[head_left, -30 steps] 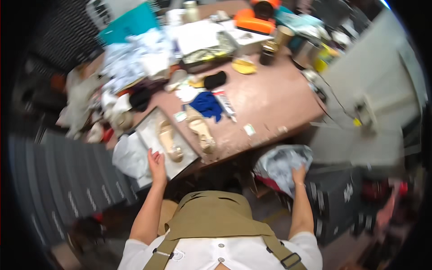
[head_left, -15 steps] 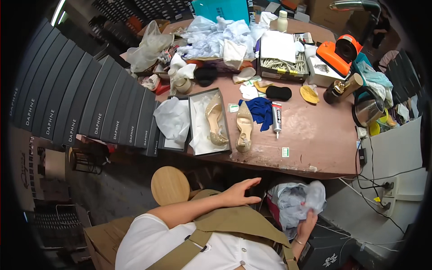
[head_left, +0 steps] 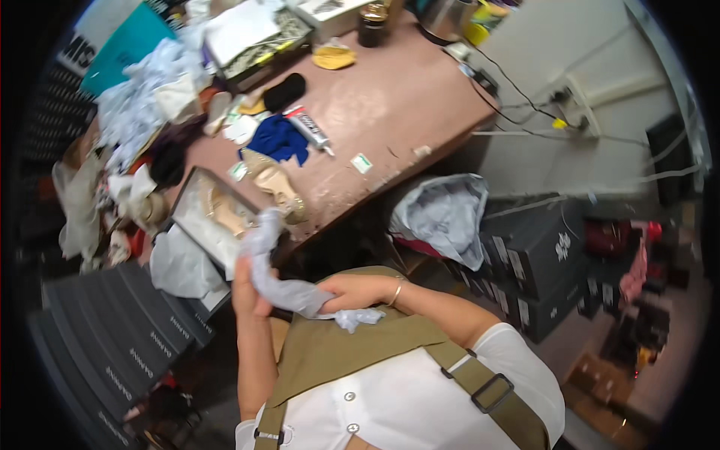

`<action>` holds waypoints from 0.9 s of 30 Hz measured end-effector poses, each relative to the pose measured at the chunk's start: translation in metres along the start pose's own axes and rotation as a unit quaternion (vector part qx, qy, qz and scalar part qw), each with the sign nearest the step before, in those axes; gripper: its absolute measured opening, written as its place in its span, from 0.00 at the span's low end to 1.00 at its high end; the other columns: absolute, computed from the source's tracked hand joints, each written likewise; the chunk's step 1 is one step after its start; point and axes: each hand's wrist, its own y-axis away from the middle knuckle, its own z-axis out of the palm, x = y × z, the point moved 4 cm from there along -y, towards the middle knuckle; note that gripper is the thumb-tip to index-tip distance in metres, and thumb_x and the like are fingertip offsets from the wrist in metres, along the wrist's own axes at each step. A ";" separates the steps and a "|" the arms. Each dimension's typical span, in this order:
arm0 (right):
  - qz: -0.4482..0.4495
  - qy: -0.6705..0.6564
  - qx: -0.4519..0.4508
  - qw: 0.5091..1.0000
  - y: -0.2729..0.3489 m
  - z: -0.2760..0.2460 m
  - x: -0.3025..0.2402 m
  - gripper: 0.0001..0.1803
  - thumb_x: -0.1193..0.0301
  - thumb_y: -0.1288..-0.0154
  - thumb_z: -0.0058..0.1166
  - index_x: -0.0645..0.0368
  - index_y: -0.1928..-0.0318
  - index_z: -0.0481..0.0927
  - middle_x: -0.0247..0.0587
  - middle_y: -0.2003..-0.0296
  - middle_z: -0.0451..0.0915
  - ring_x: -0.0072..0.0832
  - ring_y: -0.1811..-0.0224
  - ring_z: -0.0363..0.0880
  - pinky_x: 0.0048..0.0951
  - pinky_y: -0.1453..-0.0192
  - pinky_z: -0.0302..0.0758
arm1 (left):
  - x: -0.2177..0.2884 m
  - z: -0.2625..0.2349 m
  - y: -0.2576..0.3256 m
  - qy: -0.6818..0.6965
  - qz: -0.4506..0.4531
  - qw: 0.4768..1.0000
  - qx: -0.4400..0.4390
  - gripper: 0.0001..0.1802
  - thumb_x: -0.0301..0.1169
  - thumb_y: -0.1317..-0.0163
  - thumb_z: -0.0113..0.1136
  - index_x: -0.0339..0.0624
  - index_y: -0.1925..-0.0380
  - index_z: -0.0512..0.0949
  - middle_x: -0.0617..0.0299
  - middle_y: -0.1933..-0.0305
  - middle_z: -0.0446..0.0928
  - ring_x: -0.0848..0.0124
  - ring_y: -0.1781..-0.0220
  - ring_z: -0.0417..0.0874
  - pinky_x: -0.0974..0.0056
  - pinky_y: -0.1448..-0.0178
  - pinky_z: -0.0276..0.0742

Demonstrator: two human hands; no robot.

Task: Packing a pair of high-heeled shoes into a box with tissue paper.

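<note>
Both my hands hold one twisted sheet of grey tissue paper (head_left: 276, 271) in front of my chest. My left hand (head_left: 246, 291) grips its upper part near the table edge. My right hand (head_left: 354, 292) is closed on its lower end, above my olive apron. Just beyond the paper, an open white shoe box (head_left: 196, 225) holds a beige high-heeled shoe (head_left: 225, 214). A second beige shoe (head_left: 276, 184) lies on the brown table (head_left: 390, 112) beside the box.
A blue cloth (head_left: 279, 139), a glue tube (head_left: 307, 127) and a black case (head_left: 283, 91) lie on the table. Crumpled tissue (head_left: 142, 97) piles at the far left. A grey bag (head_left: 444, 217) sits under the table beside dark shoe boxes (head_left: 540, 262). Stacked dark boxes (head_left: 112, 337) stand at left.
My right hand has come up from the grey bag under the table with tissue paper. My left hand has joined it, and both now grip the paper. The view has swung left.
</note>
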 end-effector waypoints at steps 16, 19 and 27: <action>0.465 0.183 0.577 0.646 0.294 -0.212 0.350 0.46 0.60 0.52 0.65 0.72 0.37 0.59 0.65 0.48 0.73 0.55 0.43 0.72 0.41 0.37 0.68 | -0.019 0.041 0.080 -0.531 -0.114 0.792 -0.281 0.35 0.41 0.44 0.67 0.38 0.40 0.66 0.62 0.48 0.74 0.73 0.47 0.74 0.66 0.40 0.68; 0.407 0.033 0.688 0.601 0.309 -0.190 0.449 0.47 0.63 0.54 0.67 0.69 0.37 0.59 0.63 0.53 0.76 0.53 0.50 0.77 0.42 0.46 0.73 | -0.042 0.049 0.096 -0.547 -0.239 0.751 -0.282 0.27 0.36 0.42 0.65 0.37 0.45 0.70 0.63 0.52 0.76 0.76 0.51 0.74 0.68 0.43 0.69; 0.360 0.172 0.676 0.619 0.315 -0.179 0.379 0.17 0.65 0.45 0.56 0.66 0.60 0.77 0.60 0.65 0.78 0.55 0.60 0.76 0.47 0.56 0.72 | -0.118 0.189 0.026 -0.565 0.110 0.735 -0.359 0.17 0.31 0.42 0.64 0.39 0.53 0.74 0.58 0.60 0.76 0.69 0.57 0.77 0.66 0.51 0.71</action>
